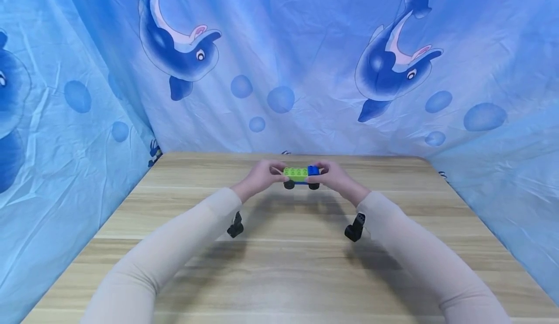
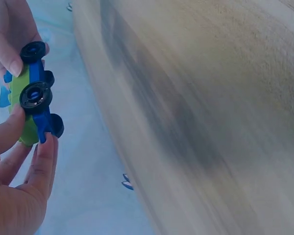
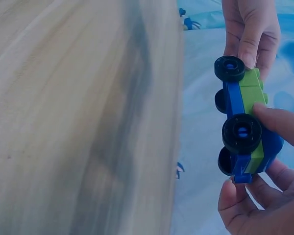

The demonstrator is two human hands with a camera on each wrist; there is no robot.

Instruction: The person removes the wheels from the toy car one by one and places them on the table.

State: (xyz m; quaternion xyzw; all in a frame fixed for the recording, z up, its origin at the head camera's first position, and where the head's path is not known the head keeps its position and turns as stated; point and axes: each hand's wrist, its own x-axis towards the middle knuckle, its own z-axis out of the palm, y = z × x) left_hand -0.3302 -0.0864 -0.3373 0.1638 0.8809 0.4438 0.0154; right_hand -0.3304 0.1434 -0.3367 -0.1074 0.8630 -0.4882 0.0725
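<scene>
A toy car (image 1: 297, 177) built of blocks is held up between both hands over the far part of the table. It has a lime green studded body, a blue block (image 1: 313, 170) at its right end, a blue base and black wheels (image 2: 36, 95). My left hand (image 1: 262, 175) grips the plain green end, thumb on the near side and fingers behind. At the other end my right hand (image 1: 335, 176) pinches the car by the blue block, its thumb (image 3: 272, 117) lying against the green side. Both wrist views show the wheels and the blue base (image 3: 235, 100).
Beneath the hands lies a wood-grain table (image 1: 288, 270), marked by the arms' shadows. A blue curtain (image 1: 323, 38) with dolphins and bubbles hangs behind and along the sides. Small black devices (image 1: 236, 225) sit by both wrists.
</scene>
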